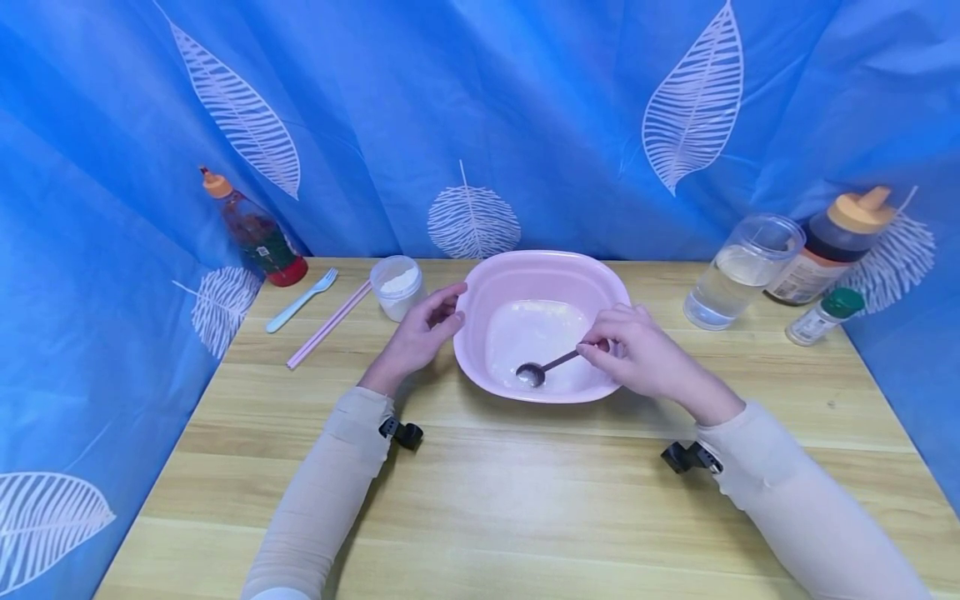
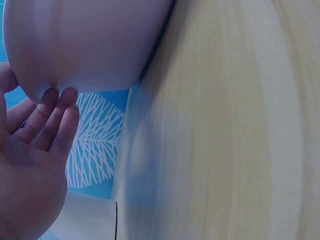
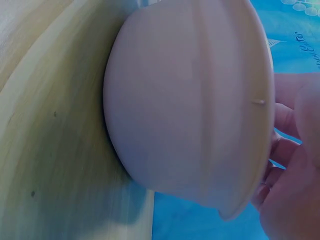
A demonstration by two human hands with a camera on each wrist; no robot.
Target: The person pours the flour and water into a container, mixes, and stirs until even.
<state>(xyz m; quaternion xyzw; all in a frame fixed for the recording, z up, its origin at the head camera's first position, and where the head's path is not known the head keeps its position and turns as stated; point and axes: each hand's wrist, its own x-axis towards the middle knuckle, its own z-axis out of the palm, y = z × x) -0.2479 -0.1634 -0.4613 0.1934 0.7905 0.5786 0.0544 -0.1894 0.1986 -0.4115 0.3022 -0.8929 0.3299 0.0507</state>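
Note:
A pink plastic basin [image 1: 510, 283] stands on the wooden table, with a whitish layer over its bottom. At its left rim, my left hand [image 1: 420, 337] grips the edge; in the left wrist view, fingertips [image 2: 70, 92] lie against the outer wall [image 2: 90, 45] and the thumb is up at the rim. Over the right side of the basin, my right hand [image 1: 637, 350] pinches the handle of a dark spoon [image 1: 531, 375], whose bowl is down in the whitish layer. The basin's wall [image 3: 190, 100] hides the spoon in the right wrist view.
Left of the basin are a jar of white powder [image 1: 400, 292], pink chopsticks [image 1: 330, 323], a light-blue fork [image 1: 302, 300] and a red sauce bottle [image 1: 262, 237]. To the right stand a glass of water [image 1: 731, 283], a dark sauce bottle [image 1: 817, 258] and a green-capped shaker [image 1: 817, 321].

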